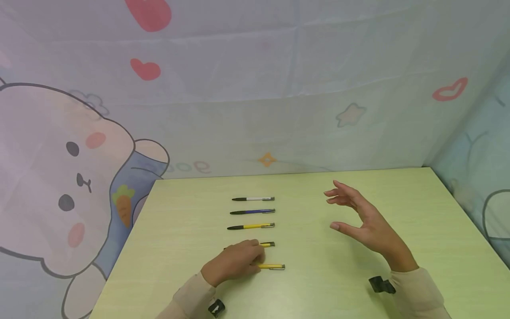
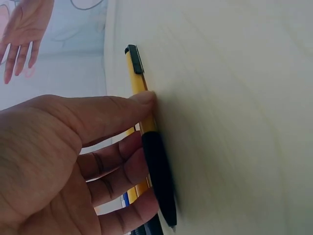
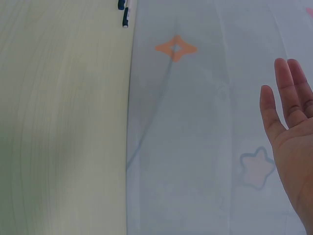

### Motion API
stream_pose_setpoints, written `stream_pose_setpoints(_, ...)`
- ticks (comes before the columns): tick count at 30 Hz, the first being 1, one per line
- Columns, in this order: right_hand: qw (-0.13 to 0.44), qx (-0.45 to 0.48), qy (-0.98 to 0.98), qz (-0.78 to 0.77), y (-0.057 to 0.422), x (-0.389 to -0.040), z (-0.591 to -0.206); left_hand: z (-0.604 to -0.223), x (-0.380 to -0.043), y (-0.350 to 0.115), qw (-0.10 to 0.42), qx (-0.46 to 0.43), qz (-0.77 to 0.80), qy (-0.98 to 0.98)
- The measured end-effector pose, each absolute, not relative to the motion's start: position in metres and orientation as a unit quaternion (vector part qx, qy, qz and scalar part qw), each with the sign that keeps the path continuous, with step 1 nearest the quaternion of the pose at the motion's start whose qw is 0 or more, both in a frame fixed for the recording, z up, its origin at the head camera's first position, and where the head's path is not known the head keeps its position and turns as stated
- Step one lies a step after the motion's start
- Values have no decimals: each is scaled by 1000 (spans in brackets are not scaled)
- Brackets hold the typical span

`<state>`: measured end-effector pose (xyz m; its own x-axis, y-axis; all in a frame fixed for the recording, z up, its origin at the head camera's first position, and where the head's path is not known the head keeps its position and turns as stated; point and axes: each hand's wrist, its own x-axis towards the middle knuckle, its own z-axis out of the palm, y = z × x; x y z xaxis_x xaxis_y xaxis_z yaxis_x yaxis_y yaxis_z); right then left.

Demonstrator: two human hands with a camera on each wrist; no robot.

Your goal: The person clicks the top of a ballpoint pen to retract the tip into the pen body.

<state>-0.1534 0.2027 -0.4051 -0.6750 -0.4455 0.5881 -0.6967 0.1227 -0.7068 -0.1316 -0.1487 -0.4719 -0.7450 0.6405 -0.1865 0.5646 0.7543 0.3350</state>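
Observation:
Pens lie roughly parallel in a column on the table. From the far end come a white pen (image 1: 259, 199), a blue pen (image 1: 259, 212) and a yellow pen (image 1: 256, 226). Another yellow pen (image 1: 268, 244) is partly covered by my left hand (image 1: 235, 262). That hand pinches the nearest yellow pen (image 2: 159, 171), thumb on one side and fingertips on the other. This pen has a black grip section and a dark clip, and in the head view its front half is hidden. My right hand (image 1: 368, 226) is raised at the right, thumb and fingers spread apart, holding nothing.
The pale yellow-green table (image 1: 311, 288) ends at a cloth backdrop (image 1: 239, 110) printed with hearts, stars and a cartoon animal. More printed cloth (image 1: 478, 177) hangs along the right side. Each wrist wears a black strap, the right strap (image 1: 382, 285) showing below the sleeve.

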Motion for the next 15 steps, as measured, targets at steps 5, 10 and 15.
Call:
stream_pose_setpoints(5,115,386,-740,539,203,-153,-406,-474,-130,-149,140,324,141,925)
stream_pose_setpoints(10,114,384,-740,540,203,-153,-405,-475,-128,-147,128,326,136,927)
stream_pose_setpoints(15,114,385,-740,540,203,-153,-405,-475,-128,-145,125,327,114,930)
